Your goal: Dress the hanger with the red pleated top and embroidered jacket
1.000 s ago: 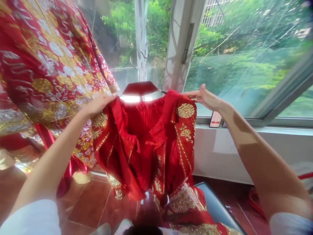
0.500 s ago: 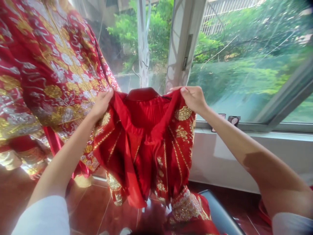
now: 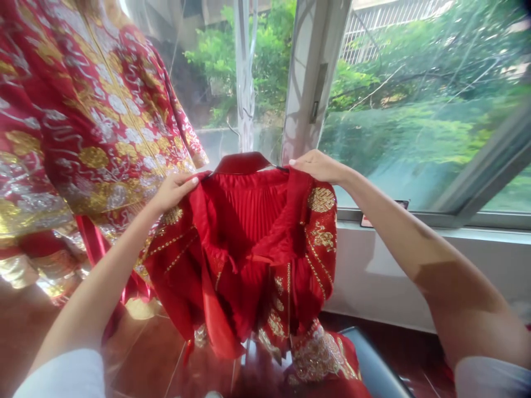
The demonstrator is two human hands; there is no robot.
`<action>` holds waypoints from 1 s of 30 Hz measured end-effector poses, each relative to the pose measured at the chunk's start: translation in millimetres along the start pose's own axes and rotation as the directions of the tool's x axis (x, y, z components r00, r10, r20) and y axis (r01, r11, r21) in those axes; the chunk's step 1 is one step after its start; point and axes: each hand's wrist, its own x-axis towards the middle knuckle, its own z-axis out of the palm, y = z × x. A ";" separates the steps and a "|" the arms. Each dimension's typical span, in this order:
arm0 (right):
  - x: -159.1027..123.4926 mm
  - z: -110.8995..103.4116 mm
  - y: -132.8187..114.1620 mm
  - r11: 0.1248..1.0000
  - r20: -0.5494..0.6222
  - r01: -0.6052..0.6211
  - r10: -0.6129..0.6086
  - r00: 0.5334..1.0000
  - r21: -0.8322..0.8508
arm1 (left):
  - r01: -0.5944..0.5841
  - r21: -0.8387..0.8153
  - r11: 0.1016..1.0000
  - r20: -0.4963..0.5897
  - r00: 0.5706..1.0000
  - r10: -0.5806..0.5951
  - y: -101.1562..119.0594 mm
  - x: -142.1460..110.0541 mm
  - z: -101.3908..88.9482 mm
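My left hand (image 3: 174,189) pinches the upper left edge of a red pleated garment (image 3: 259,210), thumb in front and fingers behind. At its upper right corner my right hand (image 3: 317,166) is closed over the edge, fingertips pointing left. The garment is stretched between my hands, showing a pleated inside and gold embroidery on its outer panels. A hanger with a metal hook (image 3: 234,130) stands at its top, with a dark red curved piece (image 3: 243,162) below the hook. A bright red strip (image 3: 219,326) hangs down the front.
A red jacket (image 3: 112,110) with gold and silver embroidery hangs at the left. Behind is a sliding window (image 3: 317,94), with small cards (image 3: 367,221) on its sill. Below right, another embroidered red cloth (image 3: 319,354) lies beside a grey-blue panel (image 3: 373,365).
The garment's top edge has opened wider and sits slightly lower, showing more of the pleats. My left hand has moved down; the right hand's fingers now lie further over the edge.
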 end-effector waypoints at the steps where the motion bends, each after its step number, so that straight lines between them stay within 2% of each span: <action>1: 2.6 -2.8 0.6 0.999 0.025 -0.012 0.012 1.000 0.032 | -0.002 -0.031 1.000 -0.030 1.000 0.001 -3.5 -1.7 2.2; 3: 7.2 -7.2 1.3 0.998 0.047 -0.025 0.022 0.999 0.061 | 0.024 -0.081 0.996 -0.038 0.999 -0.027 -9.6 -3.4 5.2; 5: 11.4 -8.9 -0.3 0.997 0.028 -0.015 0.013 1.000 0.071 | 0.085 -0.092 0.992 0.017 0.996 -0.084 -12.2 -2.8 6.2; 8: 18.6 -6.6 -6.4 0.996 -0.029 0.020 -0.018 0.999 0.083 | 0.129 -0.014 0.992 0.143 0.982 -0.126 -7.1 -0.1 4.9; 10: 24.7 -4.2 -10.5 0.998 0.018 0.006 -0.007 1.000 0.061 | 0.092 0.047 0.995 0.173 0.980 -0.099 -0.5 0.3 4.1; 13: 31.9 -3.1 -12.7 0.998 0.134 -0.063 0.064 0.989 -0.013 | 0.008 0.106 0.994 0.052 0.999 -0.013 6.3 -3.5 4.1; 14: 32.0 -3.3 -12.3 0.997 0.137 -0.070 0.075 0.988 -0.039 | -0.009 0.120 0.993 -0.002 1.000 0.010 6.9 -5.7 4.1; 15: 30.4 -3.7 -11.4 0.996 0.106 -0.062 0.069 0.992 -0.071 | -0.020 0.135 0.991 -0.044 0.999 0.026 6.7 -8.0 3.9; 18: 14.1 -3.7 -5.8 0.977 -0.097 -0.017 -0.004 0.995 -0.211 | -0.032 0.176 0.984 -0.100 0.994 0.050 4.6 -13.6 2.0; 20: -2.1 -2.0 -0.5 0.962 -0.216 -0.077 0.020 0.976 -0.260 | -0.024 0.214 0.977 -0.095 0.994 0.045 5.3 -14.9 0.9; 22: -15.1 0.5 4.6 0.965 -0.265 -0.167 0.110 0.958 -0.203 | -0.017 0.258 0.966 -0.085 0.996 0.040 9.5 -13.7 2.1; 24: -19.4 2.4 8.8 0.971 -0.198 -0.225 0.207 0.958 -0.078 | -0.030 0.317 0.948 -0.122 0.990 0.072 15.7 -9.5 6.5; 26: -13.9 3.1 12.7 0.969 -0.013 -0.244 0.245 0.969 0.039 | -0.039 0.376 0.926 -0.202 0.972 0.123 20.6 -3.0 12.2; 28: -3.4 3.0 17.1 0.971 0.111 -0.214 0.202 0.973 0.106 | -0.017 0.393 0.920 -0.236 0.964 0.119 21.9 3.9 15.4; 30: 4.8 2.4 21.1 0.985 0.094 -0.148 0.139 0.986 0.094 | -0.002 0.369 0.929 -0.153 0.986 0.063 20.0 7.4 13.1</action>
